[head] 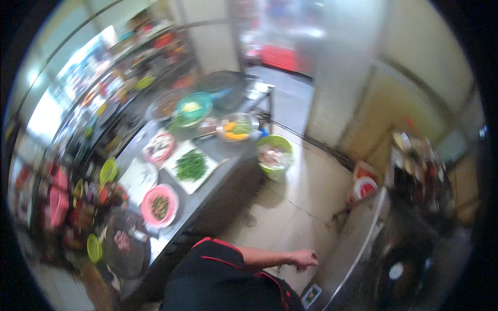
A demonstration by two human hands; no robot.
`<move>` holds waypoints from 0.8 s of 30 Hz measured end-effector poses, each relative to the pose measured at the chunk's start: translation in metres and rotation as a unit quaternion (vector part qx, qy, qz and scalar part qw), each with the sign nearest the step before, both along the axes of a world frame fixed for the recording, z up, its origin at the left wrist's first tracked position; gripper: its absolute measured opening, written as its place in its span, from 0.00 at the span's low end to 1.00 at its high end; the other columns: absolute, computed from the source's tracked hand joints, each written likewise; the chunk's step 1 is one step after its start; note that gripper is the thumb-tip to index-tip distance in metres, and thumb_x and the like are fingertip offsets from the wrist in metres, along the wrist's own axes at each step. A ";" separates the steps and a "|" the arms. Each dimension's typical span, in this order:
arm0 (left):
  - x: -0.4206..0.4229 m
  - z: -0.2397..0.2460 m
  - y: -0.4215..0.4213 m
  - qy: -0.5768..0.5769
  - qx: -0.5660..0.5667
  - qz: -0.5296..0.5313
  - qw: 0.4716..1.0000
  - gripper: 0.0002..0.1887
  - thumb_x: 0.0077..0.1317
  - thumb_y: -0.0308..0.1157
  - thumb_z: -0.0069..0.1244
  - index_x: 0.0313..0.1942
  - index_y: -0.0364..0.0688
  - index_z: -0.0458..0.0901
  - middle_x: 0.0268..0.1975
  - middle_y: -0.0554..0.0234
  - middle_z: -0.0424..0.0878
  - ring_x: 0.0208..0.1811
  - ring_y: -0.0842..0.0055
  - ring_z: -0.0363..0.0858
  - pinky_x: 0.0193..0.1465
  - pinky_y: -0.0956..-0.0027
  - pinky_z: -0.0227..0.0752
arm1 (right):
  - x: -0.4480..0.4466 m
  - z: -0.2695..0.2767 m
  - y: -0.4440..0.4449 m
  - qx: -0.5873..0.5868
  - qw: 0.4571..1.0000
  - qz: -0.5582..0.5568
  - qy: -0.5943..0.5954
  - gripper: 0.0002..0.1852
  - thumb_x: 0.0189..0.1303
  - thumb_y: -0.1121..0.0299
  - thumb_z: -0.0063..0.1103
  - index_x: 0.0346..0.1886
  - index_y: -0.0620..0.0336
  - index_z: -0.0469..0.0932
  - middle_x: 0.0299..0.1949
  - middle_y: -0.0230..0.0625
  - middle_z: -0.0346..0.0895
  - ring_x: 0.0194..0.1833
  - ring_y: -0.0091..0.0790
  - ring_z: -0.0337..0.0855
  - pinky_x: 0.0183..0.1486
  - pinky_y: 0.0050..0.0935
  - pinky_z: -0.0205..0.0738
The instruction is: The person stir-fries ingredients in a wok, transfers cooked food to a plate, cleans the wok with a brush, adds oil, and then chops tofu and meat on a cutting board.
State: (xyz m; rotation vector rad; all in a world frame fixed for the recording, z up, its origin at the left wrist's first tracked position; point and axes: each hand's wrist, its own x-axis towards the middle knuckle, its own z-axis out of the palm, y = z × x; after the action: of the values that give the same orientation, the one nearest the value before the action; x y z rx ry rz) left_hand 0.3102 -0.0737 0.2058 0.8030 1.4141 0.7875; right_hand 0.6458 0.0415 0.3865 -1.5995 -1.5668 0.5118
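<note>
My left hand [304, 259] hangs at the end of a bare forearm below a black, red-trimmed short sleeve [225, 252]. Its fingers look curled, and I make out nothing in them. It is over the tiled floor, close to the metal edge of a dark cooking range [362, 248]. Below the hand, against that edge, is a small white-rimmed item [311, 296], too blurred to name. My right hand is out of view. Behind my left arm stands a metal worktable [194, 210] bearing chopped green vegetables [190, 165] on a white tray [190, 190].
A pink bowl [175, 206] of chopped food sits near a round chopping board [113, 248] with raw meat [122, 240] and a cleaver [138, 235]. A metal bowl [255, 126] holds yellow and green food. A lime-green bin [274, 171] stands on the floor.
</note>
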 end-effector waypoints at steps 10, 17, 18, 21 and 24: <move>0.012 0.076 0.234 -0.340 -0.065 -0.042 0.937 0.29 0.69 0.51 0.38 0.60 0.37 0.64 0.44 0.55 0.77 0.45 0.63 0.78 0.51 0.57 0.73 | 0.061 0.044 0.171 -0.042 0.982 -0.093 -0.160 0.38 0.49 0.75 0.57 0.68 0.42 0.59 0.50 0.49 0.75 0.51 0.49 0.76 0.54 0.40 0.69; 0.073 0.103 0.327 -0.431 -0.219 -0.173 0.858 0.35 0.67 0.59 0.34 0.62 0.37 0.62 0.55 0.48 0.72 0.54 0.60 0.74 0.60 0.50 0.64 | 0.042 0.004 0.261 -0.305 0.813 0.143 -0.475 0.28 0.49 0.77 0.53 0.58 0.52 0.68 0.41 0.53 0.78 0.46 0.54 0.78 0.49 0.46 0.74; 0.088 0.106 0.335 -0.424 -0.235 -0.186 0.855 0.33 0.68 0.56 0.36 0.59 0.37 0.64 0.51 0.49 0.74 0.50 0.63 0.76 0.56 0.53 0.67 | 0.028 -0.012 0.283 -0.359 0.788 0.172 -0.469 0.33 0.49 0.76 0.51 0.64 0.54 0.63 0.43 0.51 0.78 0.47 0.51 0.78 0.51 0.45 0.72; 0.118 0.116 0.353 -0.388 -0.281 -0.234 0.846 0.24 0.68 0.50 0.40 0.53 0.37 0.69 0.40 0.55 0.78 0.38 0.67 0.78 0.45 0.61 0.74 | -0.011 -0.042 0.353 -0.341 0.848 -0.018 -0.406 0.37 0.51 0.73 0.52 0.68 0.60 0.55 0.41 0.52 0.79 0.43 0.51 0.80 0.45 0.43 0.76; 0.119 0.124 0.364 -0.352 -0.302 -0.238 0.853 0.16 0.68 0.40 0.43 0.48 0.37 0.70 0.33 0.60 0.78 0.30 0.70 0.77 0.34 0.65 0.75 | -0.041 -0.036 0.354 -0.381 0.874 -0.063 -0.295 0.42 0.48 0.72 0.54 0.70 0.55 0.51 0.42 0.51 0.79 0.43 0.50 0.80 0.46 0.42 0.76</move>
State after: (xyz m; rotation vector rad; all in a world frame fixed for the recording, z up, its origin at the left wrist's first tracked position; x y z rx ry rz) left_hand 0.4288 0.2907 0.3303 0.2797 0.6690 0.1681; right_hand 0.6046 0.3953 0.3505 -2.6381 -1.7817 0.6561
